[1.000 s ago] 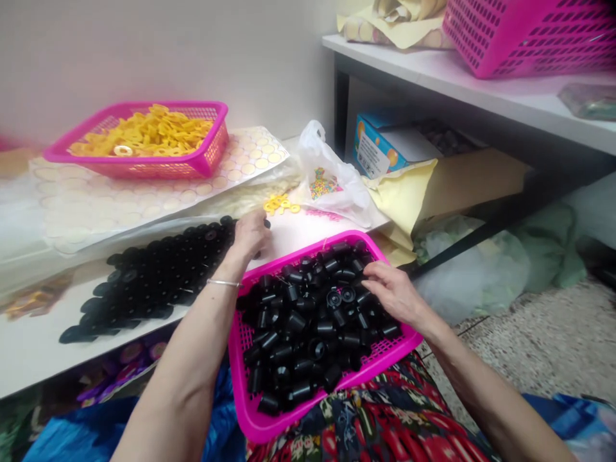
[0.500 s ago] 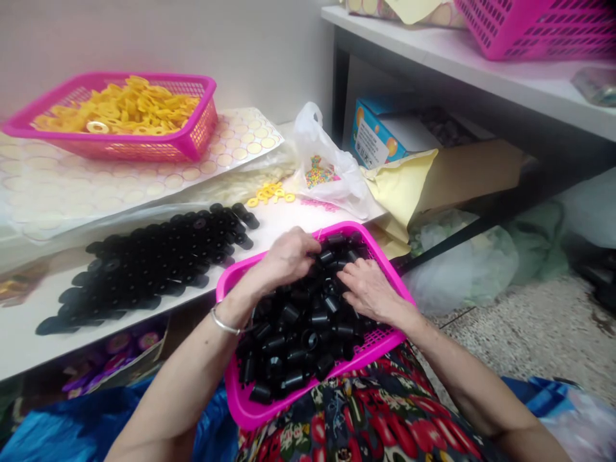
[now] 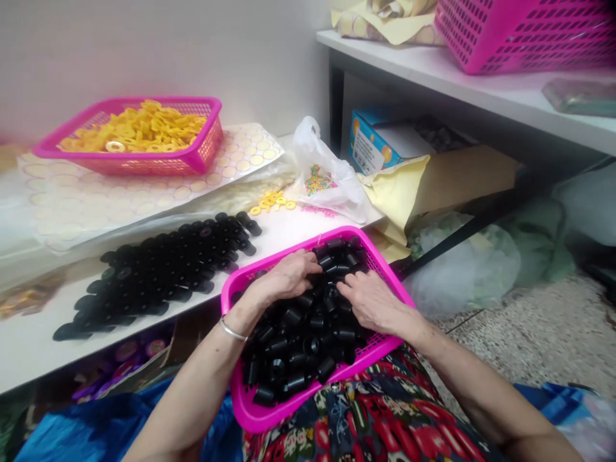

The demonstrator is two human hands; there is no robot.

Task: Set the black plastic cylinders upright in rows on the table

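A pink plastic basket [image 3: 276, 417] rests tilted on my lap, filled with short, hollow black plastic cylinders [image 3: 315, 321]. My left hand [image 3: 291, 276], a silver bangle on its wrist, reaches over the basket's far left part. Its fingers are curled in among the cylinders and their tips are partly hidden, so what they hold does not show. From the right side comes my right hand [image 3: 368, 298], fingers bent and closed around a cylinder near the middle of the pile. On the white table to the left, many more black cylinders [image 3: 158, 269] stand upright in close rows.
Another pink basket [image 3: 206, 154] holds yellow rings [image 3: 144, 128] on a sheet printed with circles. Loose yellow rings [image 3: 273, 202] lie near a white plastic bag [image 3: 344, 192] with colourful beads. At right are a cardboard box [image 3: 471, 173] and a white shelf [image 3: 409, 67] bearing a large pink basket [image 3: 524, 38].
The view has shifted slightly, so the table and shelf sit lower and the left-hand things further right. Both hands stay in the basket, with small finger movements.
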